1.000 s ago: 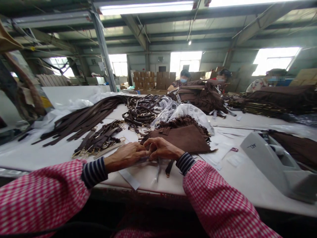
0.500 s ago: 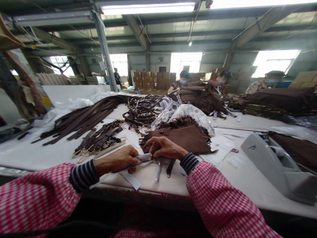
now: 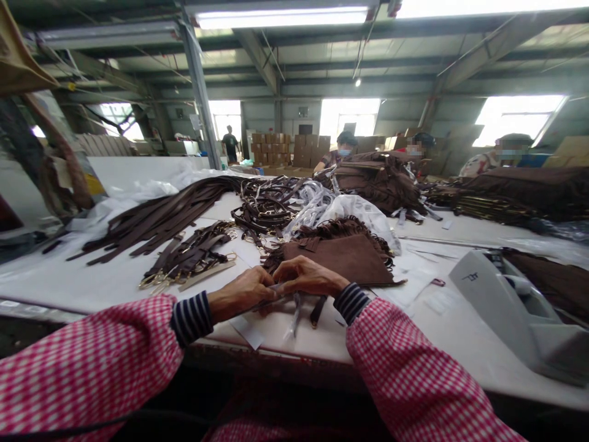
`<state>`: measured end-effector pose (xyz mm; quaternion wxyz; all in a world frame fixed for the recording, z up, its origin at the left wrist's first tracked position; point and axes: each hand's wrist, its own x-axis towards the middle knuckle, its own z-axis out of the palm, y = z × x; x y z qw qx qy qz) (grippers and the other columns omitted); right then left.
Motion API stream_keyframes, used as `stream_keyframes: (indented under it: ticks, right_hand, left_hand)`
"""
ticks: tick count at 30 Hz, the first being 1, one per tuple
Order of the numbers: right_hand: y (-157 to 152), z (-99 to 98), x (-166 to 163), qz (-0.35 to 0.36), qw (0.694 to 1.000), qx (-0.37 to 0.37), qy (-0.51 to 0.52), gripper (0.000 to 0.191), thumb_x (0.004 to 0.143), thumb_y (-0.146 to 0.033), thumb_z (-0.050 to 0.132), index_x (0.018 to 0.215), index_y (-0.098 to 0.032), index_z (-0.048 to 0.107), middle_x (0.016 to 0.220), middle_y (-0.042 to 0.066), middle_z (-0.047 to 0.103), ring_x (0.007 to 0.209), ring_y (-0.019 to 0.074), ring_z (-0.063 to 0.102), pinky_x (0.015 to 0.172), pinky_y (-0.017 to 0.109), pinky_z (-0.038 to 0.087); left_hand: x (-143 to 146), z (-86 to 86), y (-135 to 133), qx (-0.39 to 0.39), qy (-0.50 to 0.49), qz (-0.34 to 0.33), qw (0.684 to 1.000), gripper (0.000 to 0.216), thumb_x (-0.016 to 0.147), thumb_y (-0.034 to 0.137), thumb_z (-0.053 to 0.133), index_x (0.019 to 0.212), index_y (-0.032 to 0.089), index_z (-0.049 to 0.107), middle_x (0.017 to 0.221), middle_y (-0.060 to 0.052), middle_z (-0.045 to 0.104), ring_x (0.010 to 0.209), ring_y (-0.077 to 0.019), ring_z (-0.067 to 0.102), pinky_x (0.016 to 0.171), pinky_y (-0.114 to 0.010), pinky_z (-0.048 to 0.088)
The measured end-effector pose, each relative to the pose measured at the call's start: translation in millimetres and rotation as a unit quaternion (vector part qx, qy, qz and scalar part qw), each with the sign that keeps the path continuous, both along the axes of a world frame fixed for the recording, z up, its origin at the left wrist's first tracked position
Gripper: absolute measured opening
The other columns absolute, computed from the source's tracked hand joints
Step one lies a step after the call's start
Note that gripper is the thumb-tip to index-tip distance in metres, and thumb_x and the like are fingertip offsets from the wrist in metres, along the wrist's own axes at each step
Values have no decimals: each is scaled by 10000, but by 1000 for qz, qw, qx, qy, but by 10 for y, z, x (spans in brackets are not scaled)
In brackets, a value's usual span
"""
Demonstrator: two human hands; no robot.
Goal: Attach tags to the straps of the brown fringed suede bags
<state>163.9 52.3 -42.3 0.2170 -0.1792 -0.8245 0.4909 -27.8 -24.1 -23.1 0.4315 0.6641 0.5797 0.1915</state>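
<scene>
Near the front edge of the table, my left hand (image 3: 243, 294) and my right hand (image 3: 309, 277) meet with fingertips almost touching. Both are closed in a pinch on a greyish plastic-wrapped strap (image 3: 275, 286), mostly hidden by the fingers. Below my right hand hangs a strip of clear plastic (image 3: 295, 316). Beside it lies a dark brown strap end (image 3: 317, 312) with a small metal tip. Just beyond my right hand is a brown fringed bag (image 3: 343, 258), lying flat. A white paper slip (image 3: 248, 332) rests under my left wrist.
Short straps with gold clasps (image 3: 191, 255) and long brown straps (image 3: 161, 218) lie to the left. Behind are coiled straps (image 3: 262, 205) and a bag pile (image 3: 372, 181). A grey tape dispenser (image 3: 510, 307) stands at right. Several people are across the table.
My left hand has moved right, up against my right hand, and its fingers now cover most of the strap that showed before. My right hand has barely moved.
</scene>
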Motion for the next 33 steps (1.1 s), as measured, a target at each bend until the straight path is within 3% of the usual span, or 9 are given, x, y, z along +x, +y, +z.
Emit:
stream_keyframes:
  ticks: [7, 10, 13, 16, 19, 23, 26, 29, 33]
  right_hand:
    - [33, -30, -84, -49, 996, 58, -42, 133, 723, -235, 750, 768, -111, 750, 642, -12, 633, 623, 109, 526, 578, 205, 375]
    - [44, 5, -84, -37, 997, 57, -46, 146, 737, -259, 735, 754, -115, 756, 653, -10, 636, 606, 101, 517, 571, 203, 373]
    - [79, 39, -96, -16, 996, 64, -62, 159, 736, -276, 744, 740, -118, 762, 673, -3, 654, 617, 105, 535, 590, 206, 386]
    - [98, 70, -133, -9, 992, 87, -88, 152, 749, -272, 749, 751, -122, 770, 661, -2, 657, 622, 110, 549, 594, 208, 382]
    - [52, 79, -184, -23, 979, 166, -113, 97, 780, -234, 738, 760, -145, 770, 667, -4, 661, 638, 113, 564, 599, 213, 360]
    - [-121, 21, -210, -52, 928, 343, -133, 82, 853, -172, 679, 794, -171, 735, 787, 8, 671, 681, 103, 553, 612, 225, 326]
    - [-268, -66, -167, -62, 861, 481, -156, 143, 953, -199, 574, 862, -169, 681, 868, 33, 642, 693, 116, 515, 596, 244, 310]
    - [-353, -152, -101, -38, 788, 592, -164, 163, 1001, -184, 482, 948, -147, 631, 942, 71, 616, 773, 159, 509, 600, 269, 335]
    - [-347, -202, -43, -4, 737, 655, -164, 221, 1028, -150, 379, 1019, -126, 598, 949, 90, 589, 807, 186, 493, 608, 296, 383]
  left_hand:
    - [-269, -80, -24, 43, 43, 0, 998, 158, 722, 320, 617, 705, 165, 644, 612, 7, 615, 569, -152, 549, 534, -239, 342]
    - [-414, -138, -62, 101, 85, -3, 991, 260, 785, 400, 608, 651, 180, 577, 557, 49, 469, 530, -117, 412, 507, -244, 238]
    - [-476, -199, -92, 95, 73, -7, 993, 378, 815, 500, 575, 616, 183, 524, 546, 63, 342, 519, -107, 300, 501, -261, 180]
    - [-479, -238, -115, 67, 45, 16, 997, 405, 816, 528, 569, 624, 172, 555, 537, 62, 333, 512, -107, 280, 508, -267, 183]
    - [-444, -247, -165, 132, 116, 27, 984, 386, 864, 453, 540, 619, 161, 598, 545, 35, 415, 544, -126, 379, 553, -271, 245]
    - [-364, -268, -295, 250, 269, 13, 930, 312, 947, 292, 465, 766, 161, 682, 783, -48, 650, 753, -187, 583, 691, -287, 353]
    - [-337, -320, -391, 297, 367, -20, 881, 275, 961, 157, 407, 898, 163, 674, 916, -75, 666, 801, -204, 617, 697, -297, 397]
    - [-359, -373, -444, 348, 428, -102, 828, 220, 941, 118, 439, 998, 152, 649, 971, -90, 654, 847, -241, 622, 699, -325, 440]
    - [-410, -393, -459, 406, 459, -196, 766, 229, 929, 134, 489, 1119, 131, 616, 972, -98, 651, 846, -262, 604, 705, -361, 463]
